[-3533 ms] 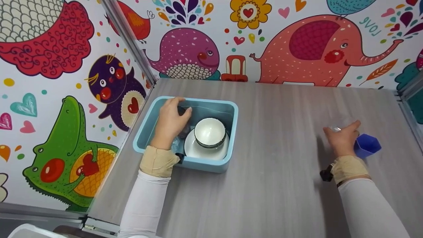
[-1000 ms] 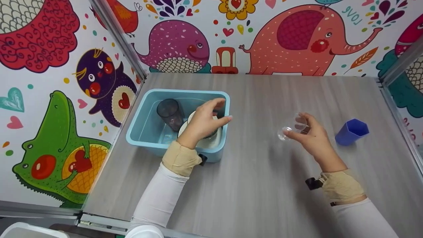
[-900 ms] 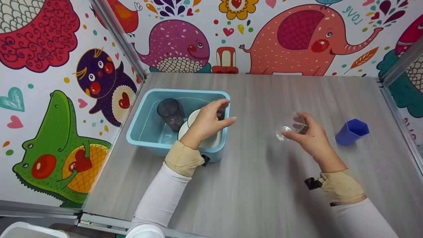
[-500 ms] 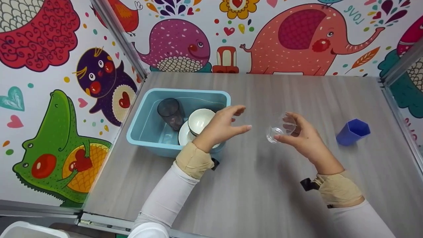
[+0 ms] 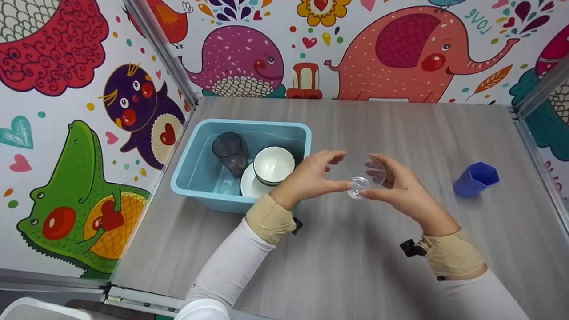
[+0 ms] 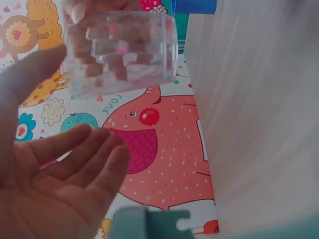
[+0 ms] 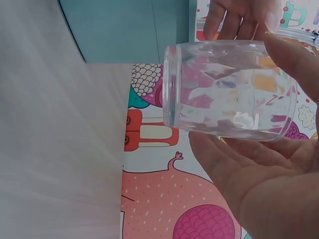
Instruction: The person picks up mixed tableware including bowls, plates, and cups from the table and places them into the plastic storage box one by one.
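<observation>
A clear faceted cup is held in my right hand above the middle of the table, thumb on one side and fingers on the other. The right wrist view shows this transparent cup lying sideways in the grip. My left hand is beside it, fingers spread and palm toward the cup. Its thumb tip meets or nearly meets the cup's near end; I cannot tell which. In the left wrist view, the left fingers stay apart from the cup.
Left of the hands stands a light blue bin with a dark translucent cup, stacked white bowls and a white plate inside. A blue hexagonal cup stands on the table at the right.
My left hand has left the dark cup in the bin and moved right, past its rim. The right hand has lifted the clear cup from beside the blue cup and carried it left.
</observation>
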`<state>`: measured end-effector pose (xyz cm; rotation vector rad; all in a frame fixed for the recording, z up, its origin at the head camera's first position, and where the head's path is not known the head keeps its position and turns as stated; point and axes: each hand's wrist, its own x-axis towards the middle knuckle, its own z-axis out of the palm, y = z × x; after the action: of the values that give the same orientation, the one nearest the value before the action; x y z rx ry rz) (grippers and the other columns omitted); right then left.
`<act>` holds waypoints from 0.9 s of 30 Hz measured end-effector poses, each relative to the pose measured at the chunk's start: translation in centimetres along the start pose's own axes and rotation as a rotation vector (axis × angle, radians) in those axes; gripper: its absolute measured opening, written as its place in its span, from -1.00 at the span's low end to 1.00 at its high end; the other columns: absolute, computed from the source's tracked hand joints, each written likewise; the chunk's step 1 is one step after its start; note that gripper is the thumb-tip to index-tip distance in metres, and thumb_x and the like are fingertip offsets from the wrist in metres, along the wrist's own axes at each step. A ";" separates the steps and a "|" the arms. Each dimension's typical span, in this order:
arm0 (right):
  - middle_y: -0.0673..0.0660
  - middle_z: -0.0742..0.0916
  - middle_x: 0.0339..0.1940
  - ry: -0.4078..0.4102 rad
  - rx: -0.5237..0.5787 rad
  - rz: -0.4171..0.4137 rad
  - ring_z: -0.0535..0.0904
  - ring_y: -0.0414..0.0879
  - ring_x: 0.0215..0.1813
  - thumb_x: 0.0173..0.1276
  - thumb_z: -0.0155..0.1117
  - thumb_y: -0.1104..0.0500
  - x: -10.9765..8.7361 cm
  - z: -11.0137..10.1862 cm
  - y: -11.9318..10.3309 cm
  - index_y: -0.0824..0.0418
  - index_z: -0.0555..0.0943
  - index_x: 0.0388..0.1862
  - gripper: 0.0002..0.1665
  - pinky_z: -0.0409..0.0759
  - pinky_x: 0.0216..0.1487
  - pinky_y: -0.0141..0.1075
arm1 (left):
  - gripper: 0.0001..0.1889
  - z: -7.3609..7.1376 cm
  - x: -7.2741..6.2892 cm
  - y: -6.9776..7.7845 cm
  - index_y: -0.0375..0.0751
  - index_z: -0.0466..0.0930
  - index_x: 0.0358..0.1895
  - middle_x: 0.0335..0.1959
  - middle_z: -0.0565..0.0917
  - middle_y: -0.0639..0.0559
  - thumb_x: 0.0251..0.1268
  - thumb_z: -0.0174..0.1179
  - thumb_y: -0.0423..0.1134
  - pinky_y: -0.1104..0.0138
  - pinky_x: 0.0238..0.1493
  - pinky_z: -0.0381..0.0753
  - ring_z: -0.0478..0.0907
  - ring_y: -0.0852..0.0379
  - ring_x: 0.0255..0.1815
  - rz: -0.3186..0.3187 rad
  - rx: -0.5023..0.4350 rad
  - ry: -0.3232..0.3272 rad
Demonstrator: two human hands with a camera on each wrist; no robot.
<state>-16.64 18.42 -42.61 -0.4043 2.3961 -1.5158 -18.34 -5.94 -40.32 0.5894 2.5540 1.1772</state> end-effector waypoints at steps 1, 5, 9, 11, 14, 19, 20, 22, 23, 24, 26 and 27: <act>0.24 0.47 0.47 -0.005 0.000 -0.004 0.44 0.23 0.46 0.21 0.56 -0.01 0.0 0.1 -0.1 0.15 0.23 0.55 0.03 0.40 0.43 0.10 | -0.17 0.1 0.0 0.1 -0.05 0.35 0.48 0.39 0.50 0.01 0.16 0.44 0.12 0.25 0.37 0.52 0.45 0.09 0.40 0.000 0.004 -0.009; 0.25 0.45 0.48 -0.021 0.010 -0.027 0.43 0.24 0.46 0.22 0.55 0.01 0.1 0.6 -0.2 0.17 0.21 0.56 0.03 0.37 0.45 0.12 | -0.14 0.6 0.1 0.4 -0.03 0.35 0.48 0.38 0.51 0.01 0.13 0.45 0.16 0.24 0.34 0.54 0.46 0.07 0.39 0.017 0.015 -0.040; 0.27 0.45 0.49 -0.026 0.019 -0.049 0.45 0.22 0.45 0.24 0.54 0.08 0.2 0.9 -0.4 0.19 0.20 0.56 0.01 0.39 0.44 0.09 | -0.10 0.8 0.1 0.4 -0.03 0.34 0.48 0.37 0.51 0.00 0.09 0.46 0.21 0.23 0.33 0.55 0.47 0.03 0.38 0.027 0.015 -0.045; 0.28 0.45 0.49 -0.027 0.020 -0.057 0.45 0.22 0.45 0.24 0.53 0.11 0.3 1.0 -0.4 0.20 0.20 0.56 0.01 0.40 0.43 0.08 | -0.10 0.8 0.1 0.4 -0.04 0.35 0.48 0.36 0.52 0.00 0.08 0.46 0.21 0.24 0.33 0.55 0.48 0.04 0.36 0.032 0.013 -0.042; 0.26 0.44 0.50 -0.033 0.015 -0.054 0.43 0.22 0.47 0.24 0.54 0.07 0.3 1.2 -0.5 0.18 0.18 0.57 0.04 0.39 0.44 0.07 | -0.09 0.8 0.1 0.3 -0.03 0.34 0.48 0.37 0.51 0.02 0.07 0.47 0.22 0.24 0.33 0.55 0.49 0.06 0.35 0.030 0.008 -0.042; 0.25 0.44 0.51 -0.052 0.020 -0.086 0.42 0.20 0.48 0.22 0.56 0.11 0.2 1.3 -0.7 0.18 0.15 0.59 0.08 0.37 0.45 0.07 | -0.06 0.8 0.0 0.1 0.00 0.32 0.50 0.40 0.49 0.04 0.05 0.47 0.25 0.25 0.31 0.56 0.48 0.08 0.35 0.036 0.002 -0.052; 0.25 0.44 0.51 -0.055 0.025 -0.096 0.43 0.19 0.48 0.21 0.55 0.14 0.2 1.3 -0.8 0.18 0.15 0.59 0.07 0.37 0.44 0.07 | -0.06 0.8 0.0 0.1 0.00 0.32 0.50 0.40 0.49 0.04 0.04 0.48 0.24 0.25 0.32 0.56 0.47 0.08 0.35 0.042 -0.001 -0.054; 0.26 0.45 0.51 -0.061 0.031 -0.116 0.44 0.18 0.47 0.21 0.55 0.18 0.2 1.3 -0.9 0.19 0.16 0.59 0.06 0.38 0.43 0.06 | -0.06 0.8 0.0 0.0 -0.01 0.32 0.50 0.39 0.49 0.06 0.04 0.48 0.23 0.25 0.33 0.55 0.46 0.08 0.36 0.053 -0.010 -0.056; 0.26 0.45 0.51 -0.062 0.033 -0.120 0.44 0.17 0.47 0.22 0.55 0.19 0.2 1.3 -0.9 0.20 0.16 0.59 0.06 0.38 0.43 0.06 | -0.06 0.8 0.0 0.0 -0.01 0.33 0.49 0.39 0.49 0.06 0.03 0.49 0.23 0.25 0.33 0.55 0.46 0.08 0.36 0.057 -0.012 -0.058; 0.26 0.45 0.51 -0.062 0.034 -0.122 0.44 0.17 0.47 0.22 0.54 0.19 0.2 1.3 -0.9 0.20 0.16 0.59 0.06 0.38 0.43 0.06 | -0.05 0.8 0.0 0.0 -0.02 0.33 0.49 0.39 0.49 0.06 0.03 0.49 0.23 0.25 0.34 0.54 0.46 0.07 0.37 0.062 -0.013 -0.058; 0.26 0.44 0.51 -0.061 0.028 -0.117 0.44 0.18 0.47 0.22 0.54 0.17 0.1 1.4 -0.9 0.19 0.16 0.59 0.06 0.38 0.44 0.08 | -0.06 0.7 0.0 0.1 -0.02 0.33 0.49 0.39 0.50 0.04 0.03 0.49 0.23 0.24 0.34 0.54 0.46 0.06 0.37 0.061 -0.011 -0.060; 0.26 0.43 0.52 -0.061 0.026 -0.113 0.43 0.18 0.48 0.22 0.55 0.15 0.1 1.4 -0.9 0.18 0.16 0.59 0.06 0.37 0.44 0.08 | -0.06 0.7 0.0 0.1 -0.02 0.33 0.49 0.39 0.50 0.03 0.03 0.49 0.24 0.24 0.34 0.54 0.46 0.06 0.36 0.059 -0.007 -0.061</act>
<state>-16.17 16.86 -42.37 -0.5810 2.3400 -1.5562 -18.01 -5.43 -40.65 0.6922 2.4967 1.1689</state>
